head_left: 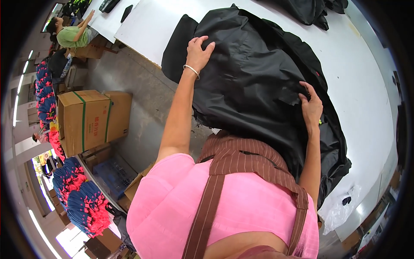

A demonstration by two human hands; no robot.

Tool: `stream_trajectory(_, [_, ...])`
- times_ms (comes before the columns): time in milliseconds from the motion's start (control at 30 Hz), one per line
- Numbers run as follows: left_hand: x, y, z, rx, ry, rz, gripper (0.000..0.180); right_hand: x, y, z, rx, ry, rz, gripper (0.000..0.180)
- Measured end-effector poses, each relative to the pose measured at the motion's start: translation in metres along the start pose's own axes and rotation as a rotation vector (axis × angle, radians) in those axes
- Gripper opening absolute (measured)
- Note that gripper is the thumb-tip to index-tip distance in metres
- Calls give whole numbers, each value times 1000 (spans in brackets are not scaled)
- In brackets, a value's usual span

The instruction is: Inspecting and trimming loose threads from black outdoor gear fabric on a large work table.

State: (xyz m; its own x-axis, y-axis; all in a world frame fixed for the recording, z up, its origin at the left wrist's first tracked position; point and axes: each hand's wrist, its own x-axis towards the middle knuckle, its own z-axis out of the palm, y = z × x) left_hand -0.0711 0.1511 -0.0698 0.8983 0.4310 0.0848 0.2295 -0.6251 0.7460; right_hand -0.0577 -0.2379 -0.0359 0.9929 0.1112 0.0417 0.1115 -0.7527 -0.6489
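A large, shiny black cloth piece, apparently a garment, is spread in loose folds over the white table and hangs over its near edge against my apron. A matte black panel shows at its left side. My left hand, with a pale bracelet at the wrist, rests on the cloth's upper left, thumb and fingers apart. On the right part of the cloth, my right hand lies with fingers bent and a gap between thumb and forefinger. Neither hand visibly grips a fold. The cloth's underside is hidden.
More black cloth lies at the far end of the white table. A clear plastic bag is at its near right. Strapped cartons stand on the floor to the left, near navy-and-pink bundles. A person in green works at the far left.
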Motion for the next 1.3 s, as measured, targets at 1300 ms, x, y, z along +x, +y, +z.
stream_trajectory(1300, [98,50,-21,119,-3,440,54,-8,-90,98,61,-216,-234,53])
